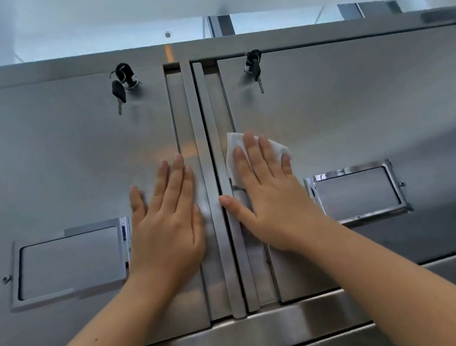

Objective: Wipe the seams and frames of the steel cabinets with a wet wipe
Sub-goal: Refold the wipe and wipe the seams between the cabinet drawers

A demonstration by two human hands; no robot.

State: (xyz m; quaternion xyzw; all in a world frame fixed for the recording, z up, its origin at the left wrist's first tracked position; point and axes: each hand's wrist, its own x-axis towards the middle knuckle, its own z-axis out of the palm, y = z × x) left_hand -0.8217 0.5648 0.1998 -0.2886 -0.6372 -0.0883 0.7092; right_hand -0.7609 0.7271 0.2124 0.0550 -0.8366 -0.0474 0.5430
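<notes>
Head view, right hand (266, 197) flat, fingers spread, pressing wet wipe (249, 147) beside vertical seam (217, 191)

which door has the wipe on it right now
The right door: the right hand presses the white wipe flat by its inner edge. The left hand on the left door is bare.

Both bare forearms are raised upward and forward. The left hand (167, 222) is laid flat, fingers extended and close together. The right hand (269, 196) is pressed flat, 4 fingers spread slightly, thumb stretched leftward.
</notes>
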